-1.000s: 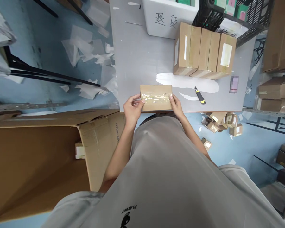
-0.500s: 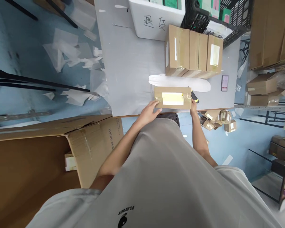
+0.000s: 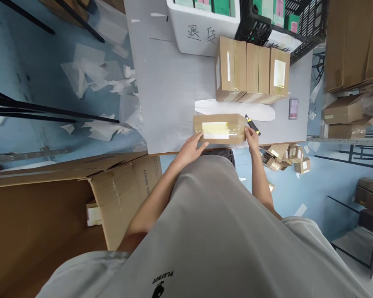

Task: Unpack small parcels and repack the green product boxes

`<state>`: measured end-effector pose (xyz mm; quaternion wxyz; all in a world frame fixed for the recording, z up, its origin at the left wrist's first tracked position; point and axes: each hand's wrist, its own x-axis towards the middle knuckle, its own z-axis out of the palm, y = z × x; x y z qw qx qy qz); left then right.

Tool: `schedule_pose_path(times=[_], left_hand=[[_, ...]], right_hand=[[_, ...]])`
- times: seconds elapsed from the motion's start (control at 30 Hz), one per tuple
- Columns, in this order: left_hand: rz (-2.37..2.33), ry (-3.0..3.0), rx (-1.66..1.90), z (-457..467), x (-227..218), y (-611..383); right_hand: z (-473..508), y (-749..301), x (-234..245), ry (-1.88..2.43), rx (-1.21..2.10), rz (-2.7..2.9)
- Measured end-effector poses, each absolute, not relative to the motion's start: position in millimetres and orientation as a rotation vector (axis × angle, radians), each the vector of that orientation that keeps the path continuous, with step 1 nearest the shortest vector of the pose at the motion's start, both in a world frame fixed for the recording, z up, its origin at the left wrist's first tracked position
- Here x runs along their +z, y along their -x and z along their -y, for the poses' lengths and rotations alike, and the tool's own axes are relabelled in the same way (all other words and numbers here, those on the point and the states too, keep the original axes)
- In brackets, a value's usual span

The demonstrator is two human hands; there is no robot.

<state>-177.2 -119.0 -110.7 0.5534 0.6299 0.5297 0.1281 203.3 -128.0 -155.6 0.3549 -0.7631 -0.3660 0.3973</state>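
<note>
A small taped cardboard box (image 3: 219,128) with a pale label on top lies at the near edge of the grey table (image 3: 170,87). My left hand (image 3: 191,148) rests at the box's left near corner, fingers extended against it. My right hand (image 3: 252,137) grips the box's right end, fingers curled on it. A black and yellow utility knife (image 3: 252,124) lies just beyond my right hand, partly hidden by the box.
Three taped cardboard boxes (image 3: 251,68) stand in a row further back, before a white foam bin (image 3: 202,29) and a black crate (image 3: 282,20). A big open carton (image 3: 49,207) sits left on the floor. Paper scraps (image 3: 93,78) and small boxes (image 3: 286,155) litter the floor.
The box has been turned so that a labelled face is up, and shifted right towards the knife. My left hand went from gripping its left end to resting at its near corner.
</note>
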Motion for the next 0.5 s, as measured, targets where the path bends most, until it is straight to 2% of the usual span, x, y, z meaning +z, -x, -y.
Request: schedule_pose_path(times=[0.23, 0.5], left_hand=[[-1.45, -1.053, 0.763, 111, -115, 226], [-1.701, -0.749, 0.917, 102, -138, 306]], right_hand=[[105, -103, -118, 1.857, 1.218, 1.117], [97, 50, -80, 1.885, 1.177, 1.615]])
